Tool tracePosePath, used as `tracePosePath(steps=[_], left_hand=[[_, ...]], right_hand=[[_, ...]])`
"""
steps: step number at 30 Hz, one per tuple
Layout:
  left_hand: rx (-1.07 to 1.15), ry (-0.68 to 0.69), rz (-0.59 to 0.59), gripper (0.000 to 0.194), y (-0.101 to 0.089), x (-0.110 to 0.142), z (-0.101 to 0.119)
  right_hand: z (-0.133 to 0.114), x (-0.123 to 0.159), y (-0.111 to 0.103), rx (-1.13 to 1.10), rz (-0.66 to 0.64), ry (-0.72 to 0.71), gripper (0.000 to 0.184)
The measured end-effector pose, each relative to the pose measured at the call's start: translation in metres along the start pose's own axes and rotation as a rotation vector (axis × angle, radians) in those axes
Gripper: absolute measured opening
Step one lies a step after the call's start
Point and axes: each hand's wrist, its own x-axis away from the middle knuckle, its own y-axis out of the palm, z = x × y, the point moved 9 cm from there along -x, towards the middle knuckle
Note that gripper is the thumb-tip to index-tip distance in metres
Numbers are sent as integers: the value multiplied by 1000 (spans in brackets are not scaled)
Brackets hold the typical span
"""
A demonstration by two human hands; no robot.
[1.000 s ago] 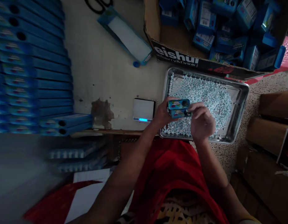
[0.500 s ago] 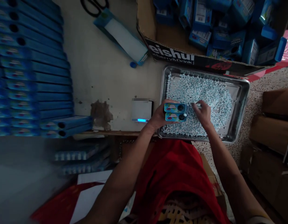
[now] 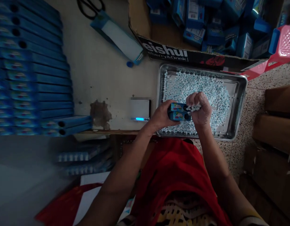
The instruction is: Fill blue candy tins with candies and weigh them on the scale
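Observation:
Two small blue candy boxes [image 3: 178,116] lie side by side in my left hand [image 3: 160,115], over the left part of a metal tray [image 3: 240,108]. Each box has a dark round hole in the end facing right. Small white and pale blue candies [image 3: 218,91] cover much of the tray bottom. My right hand [image 3: 202,110] is curled around a clump of these candies, its fingers close against the hole of the upper box. Whether any candies are passing into the hole cannot be made out. Left of the tray stands a small scale [image 3: 139,108] with a lit blue display.
Blue boxes [image 3: 53,78] are stacked high at the left. Behind the tray, an open carton [image 3: 168,53] holds many more. Scissors [image 3: 90,8], an opened blue box [image 3: 120,39] and a blue cap [image 3: 129,64] lie on the table [image 3: 88,56]. Brown cartons [image 3: 274,131] stand at the right.
My right hand has risen from the candies and turned, now holding a clump against the upper box's hole. The boxes in my left hand have tilted slightly. The whole view has shifted a little.

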Motion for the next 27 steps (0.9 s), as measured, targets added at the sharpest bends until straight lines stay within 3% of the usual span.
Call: tracePosePath(steps=[3, 7, 11, 15, 18, 22, 25, 27], left_hand=[[-10, 9, 8, 80, 0, -1, 0], [24, 74, 29, 75, -5, 2, 0], [234, 166, 41, 72, -7, 5, -10], [431, 277, 131, 74, -6, 2, -17], [453, 273, 174, 76, -6, 3, -24], [461, 215, 306, 96, -31, 25, -51], [517, 199, 363, 103, -48, 46, -70], [540, 188, 370, 103, -53, 55, -74]], right_hand=[[6, -4, -10, -10, 103, -2, 63], [31, -14, -46, -166, 314, 133, 61], [46, -16, -90, -219, 376, 240, 47], [35, 2, -137, -65, 443, 279, 30], [16, 23, -161, 156, 487, 317, 37], [-15, 41, -175, 662, 459, 328, 43], [-26, 37, -153, 1304, 244, 161, 42], [-11, 39, -125, 1639, 68, 17, 47]])
